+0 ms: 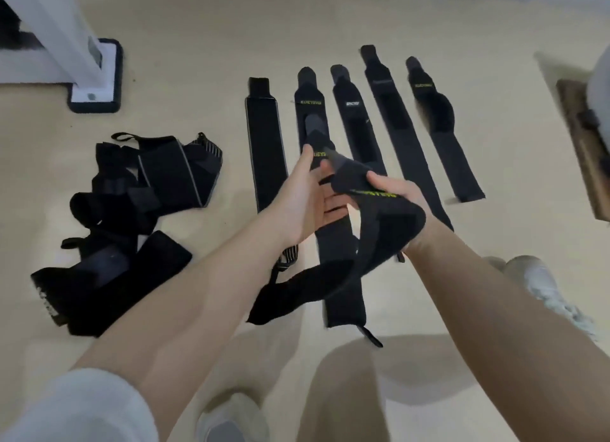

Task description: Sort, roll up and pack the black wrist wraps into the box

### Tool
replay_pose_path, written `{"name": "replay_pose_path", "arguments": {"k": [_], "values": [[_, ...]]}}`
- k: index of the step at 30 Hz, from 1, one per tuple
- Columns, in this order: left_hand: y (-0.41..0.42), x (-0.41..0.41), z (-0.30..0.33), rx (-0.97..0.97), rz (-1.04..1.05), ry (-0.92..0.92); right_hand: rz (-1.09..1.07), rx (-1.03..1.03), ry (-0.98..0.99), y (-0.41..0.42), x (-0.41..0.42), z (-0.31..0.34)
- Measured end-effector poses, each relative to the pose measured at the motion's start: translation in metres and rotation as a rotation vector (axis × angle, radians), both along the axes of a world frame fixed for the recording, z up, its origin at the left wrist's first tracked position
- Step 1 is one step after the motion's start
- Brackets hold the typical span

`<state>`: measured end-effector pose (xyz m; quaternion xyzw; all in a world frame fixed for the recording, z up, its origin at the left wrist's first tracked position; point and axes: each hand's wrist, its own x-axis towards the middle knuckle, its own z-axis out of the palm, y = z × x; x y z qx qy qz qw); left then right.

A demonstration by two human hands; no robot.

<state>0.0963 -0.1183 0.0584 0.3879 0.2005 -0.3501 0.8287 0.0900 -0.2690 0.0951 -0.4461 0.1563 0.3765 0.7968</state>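
A: What lies beyond the hands on the floor (185,38)?

B: A row of five laid-out wraps (353,124), flat and side by side, their long axes running away from the person. To the left of the left hand, well apart from it, sits the unsorted pile (132,217), tangled and overlapping.

A: And the box?

B: A brown edge at the far right, past the right hand, may be the box (584,144). It is blurred and cut off, so I cannot say for sure.

A: What do the hands carry?

B: One wrist wrap with yellow lettering (359,230). The right hand (399,194) pinches it near the lettered end, thumb on top. The left hand (307,197) is open-palmed beside that end, fingers touching the strap's tip but not clenched on it. The rest of the strap sags in a loop under the right wrist and trails toward the person's left, down near the floor.

A: So which way does it need to go?

B: It hangs directly over the second strip from the left. My guess is that its long axis must be turned to point away like the others, and the right hand, which has the grasp, is better placed to lead.
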Motion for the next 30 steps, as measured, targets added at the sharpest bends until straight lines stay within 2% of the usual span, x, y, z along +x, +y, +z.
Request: {"name": "replay_pose_path", "arguments": {"k": [3,6,8,10,12,13,17,21,22,25,27,30], "values": [[-0.038,-0.008,-0.024,-0.112,-0.224,0.150,-0.164,-0.079,-0.032,-0.040,0.025,-0.001],[-0.069,-0.008,-0.027,-0.150,-0.378,0.232,-0.216,-0.134,0.010,-0.079,0.055,-0.014],[-0.092,-0.004,-0.023,-0.261,-0.407,0.303,-0.239,-0.180,0.031,-0.108,0.077,-0.023],[-0.119,0.005,-0.016,-0.381,-0.349,0.333,-0.241,-0.233,0.021,-0.143,0.101,-0.028],[-0.152,0.016,-0.010,-0.364,-0.333,0.272,-0.230,-0.272,-0.010,-0.183,0.128,-0.032],[-0.170,0.024,-0.011,-0.288,-0.355,0.237,-0.234,-0.295,-0.040,-0.203,0.141,-0.034],[-0.248,0.051,-0.021,0.273,-0.485,0.171,-0.260,-0.481,-0.213,-0.272,0.181,-0.050],[-0.319,0.074,-0.027,0.348,-0.401,0.199,-0.218,-0.749,-0.387,-0.315,0.208,-0.075],[-0.332,0.080,-0.028,0.425,-0.413,0.174,-0.207,-0.761,-0.372,-0.322,0.216,-0.081],[-0.363,0.097,-0.043,0.748,-0.638,-0.055,-0.109,-0.802,-0.289,-0.340,0.244,-0.101],[-0.380,0.114,-0.049,0.808,-0.710,-0.116,-0.027,-0.783,-0.262,-0.346,0.265,-0.112],[-0.400,0.146,-0.062,0.856,-0.745,-0.089,0.015,-0.714,-0.237,-0.350,0.299,-0.125]]}}
